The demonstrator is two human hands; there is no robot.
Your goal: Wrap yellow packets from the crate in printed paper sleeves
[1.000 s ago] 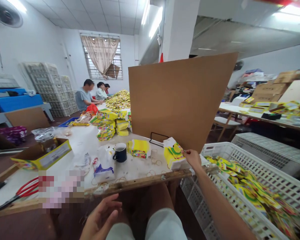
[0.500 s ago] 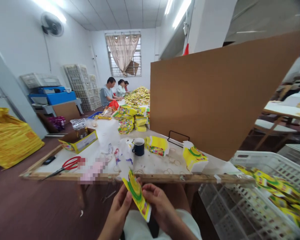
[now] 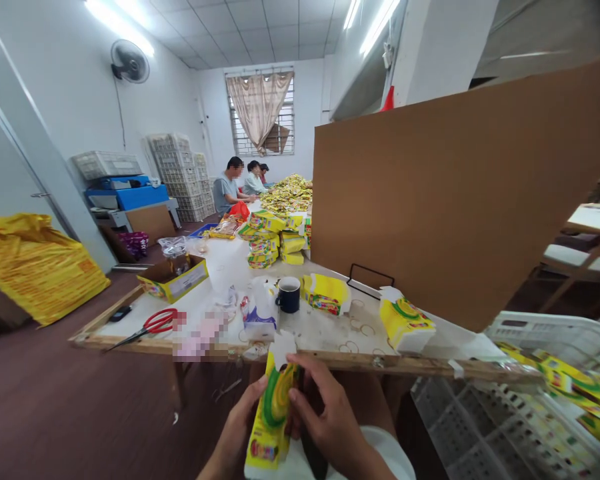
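A yellow-and-green carton (image 3: 275,413) is held over my lap, in front of the table edge, with a white flap standing up at its top. My left hand (image 3: 243,417) grips its left side, thumb along the edge. At its right side, my right hand (image 3: 325,410) has its index finger by the top and its thumb on the front face; its other fingers are partly hidden. Beyond it on the table are a dark mug (image 3: 289,297), a yellow carton bundle (image 3: 327,293) and another bundle (image 3: 406,323) further right.
Red-handled scissors (image 3: 157,323) and an open box (image 3: 177,280) lie left on the table (image 3: 305,355). A cardboard panel (image 3: 430,200) stands at the right, above a white crate (image 3: 530,327) with yellow packs. People (image 3: 230,187) sit at the far end, beside a heap of packs.
The carton has turned more upright, showing a broader face. My right hand has shifted up along its right side. The view has swung slightly left.
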